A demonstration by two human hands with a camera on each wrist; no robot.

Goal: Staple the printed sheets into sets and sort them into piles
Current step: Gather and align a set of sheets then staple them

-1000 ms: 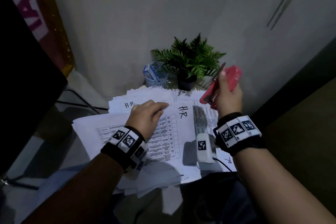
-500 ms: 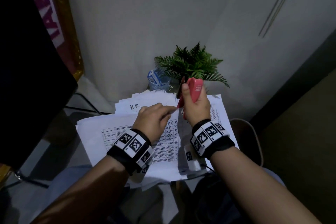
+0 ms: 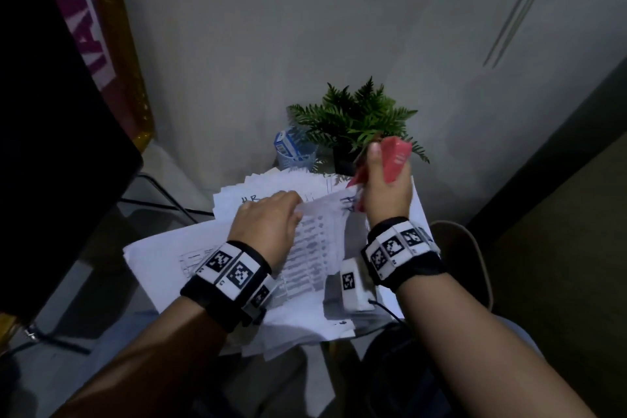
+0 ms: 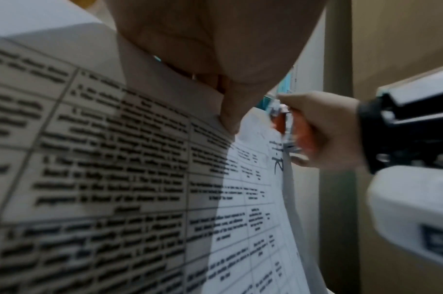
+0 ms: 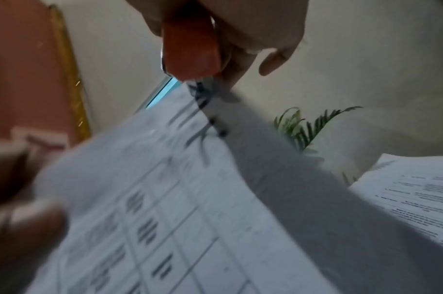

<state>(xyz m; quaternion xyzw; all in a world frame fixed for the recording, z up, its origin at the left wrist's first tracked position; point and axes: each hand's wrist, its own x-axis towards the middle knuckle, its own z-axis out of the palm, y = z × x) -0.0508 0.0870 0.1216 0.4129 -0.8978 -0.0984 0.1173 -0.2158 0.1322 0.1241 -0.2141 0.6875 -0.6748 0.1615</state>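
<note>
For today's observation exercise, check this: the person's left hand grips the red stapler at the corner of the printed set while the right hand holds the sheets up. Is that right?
Not quite: the hands are swapped. The right hand grips the red stapler at the corner, and the left hand holds the printed set up. The head view shows it.

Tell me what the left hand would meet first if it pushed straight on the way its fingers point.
Likely the red stapler gripped by the right hand: the left hand, pinching the printed sheets, points toward it. Depth is unclear.
</note>
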